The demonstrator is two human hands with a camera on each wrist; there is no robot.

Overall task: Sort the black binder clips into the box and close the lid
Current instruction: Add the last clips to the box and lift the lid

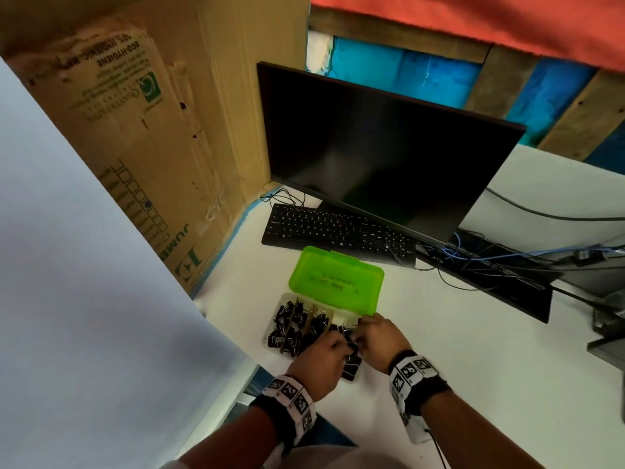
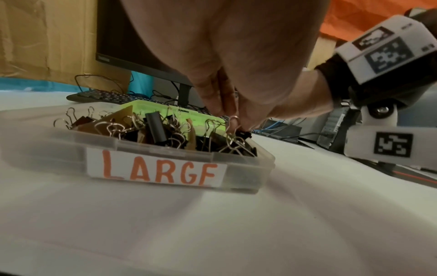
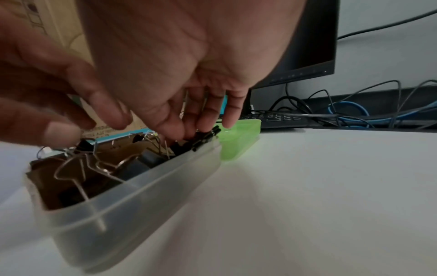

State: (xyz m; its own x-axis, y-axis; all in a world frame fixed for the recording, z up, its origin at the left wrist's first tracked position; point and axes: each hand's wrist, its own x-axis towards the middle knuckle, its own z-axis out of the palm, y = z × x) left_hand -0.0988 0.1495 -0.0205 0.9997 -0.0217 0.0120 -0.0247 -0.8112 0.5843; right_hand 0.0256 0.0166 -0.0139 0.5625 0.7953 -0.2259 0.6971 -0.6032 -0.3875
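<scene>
A translucent box (image 1: 268, 333) stands on the white table with its green lid (image 1: 334, 282) open at the back. Cardboard dividers split it, and several black binder clips (image 1: 291, 319) fill the compartments. Both hands are over its right end. My left hand (image 2: 228, 114) reaches down, thumb and fingers pinching the wire handle of a clip (image 2: 234, 119) above the wall labelled "LARGE" (image 2: 153, 173). My right hand (image 3: 182, 132) dips its fingertips into the far corner, closing on black clips (image 3: 205, 137) at the rim. In the head view the hands (image 1: 324, 350) (image 1: 375, 336) hide that compartment.
A black keyboard (image 1: 338, 231) and a dark monitor (image 1: 382, 150) stand just behind the lid. A tangle of cables (image 1: 490, 258) lies to the right. A tall cardboard sheet (image 1: 152, 130) and a pale panel (image 1: 84, 299) wall off the left. Bare white table (image 1: 473, 367) spreads to the right.
</scene>
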